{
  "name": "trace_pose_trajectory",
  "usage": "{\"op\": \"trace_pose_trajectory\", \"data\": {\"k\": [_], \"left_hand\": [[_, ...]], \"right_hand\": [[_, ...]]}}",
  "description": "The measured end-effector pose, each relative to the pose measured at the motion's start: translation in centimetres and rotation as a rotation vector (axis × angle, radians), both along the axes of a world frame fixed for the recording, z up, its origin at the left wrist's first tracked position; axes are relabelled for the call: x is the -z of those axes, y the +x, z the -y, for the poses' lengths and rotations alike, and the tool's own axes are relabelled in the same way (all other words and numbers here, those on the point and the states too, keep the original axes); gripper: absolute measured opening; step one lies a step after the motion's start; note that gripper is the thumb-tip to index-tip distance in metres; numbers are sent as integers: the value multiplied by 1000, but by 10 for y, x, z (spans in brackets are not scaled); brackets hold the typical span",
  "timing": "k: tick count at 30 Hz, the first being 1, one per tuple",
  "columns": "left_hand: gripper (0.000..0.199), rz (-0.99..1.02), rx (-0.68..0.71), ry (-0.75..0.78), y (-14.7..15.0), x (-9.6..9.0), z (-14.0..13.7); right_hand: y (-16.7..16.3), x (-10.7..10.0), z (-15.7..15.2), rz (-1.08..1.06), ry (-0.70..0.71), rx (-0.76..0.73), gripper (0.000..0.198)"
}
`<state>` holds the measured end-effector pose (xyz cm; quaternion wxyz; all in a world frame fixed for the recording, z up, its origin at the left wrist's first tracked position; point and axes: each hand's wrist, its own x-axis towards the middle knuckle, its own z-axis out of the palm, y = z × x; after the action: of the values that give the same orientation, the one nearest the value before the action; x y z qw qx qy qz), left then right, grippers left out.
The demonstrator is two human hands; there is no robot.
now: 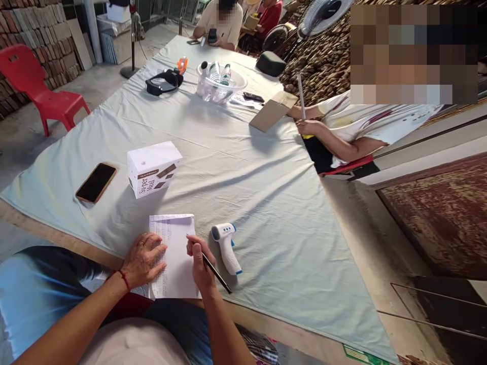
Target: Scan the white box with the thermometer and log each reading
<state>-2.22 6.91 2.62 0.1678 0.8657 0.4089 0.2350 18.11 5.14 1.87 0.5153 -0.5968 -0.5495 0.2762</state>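
A pad of white paper (178,268) lies at the table's near edge, with rows of small writing down its left side. My left hand (146,259) rests flat on that written side, fingers spread, a ring and a red cord bracelet on it. Between the fingers of my right hand (201,261) is a dark pen (216,275), its tip near the paper's upper right and its back end pointing toward me. Just right of the paper, a white and blue infrared thermometer (227,246) lies on the cloth.
Beyond the paper stands a white box (154,170), with a phone (96,183) to its left. Farther off are a clear basin (235,81) of bottles, a black headset (164,82) and a dark case (271,64). A person (342,126) at the right edge holds cardboard (269,114); others sit at the far end.
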Motion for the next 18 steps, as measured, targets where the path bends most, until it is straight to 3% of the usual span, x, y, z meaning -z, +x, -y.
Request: {"op": "trace_pose_trajectory", "data": {"k": [5, 11, 18], "left_hand": [[37, 8, -1, 18, 1, 1, 0], [36, 28, -14, 14, 2, 3, 0], [37, 29, -15, 25, 1, 4, 0]], "right_hand": [[-11, -8, -13, 6, -77, -107, 26], [-23, 11, -15, 0, -35, 20, 6], [-28, 18, -12, 63, 5, 6, 13]]}}
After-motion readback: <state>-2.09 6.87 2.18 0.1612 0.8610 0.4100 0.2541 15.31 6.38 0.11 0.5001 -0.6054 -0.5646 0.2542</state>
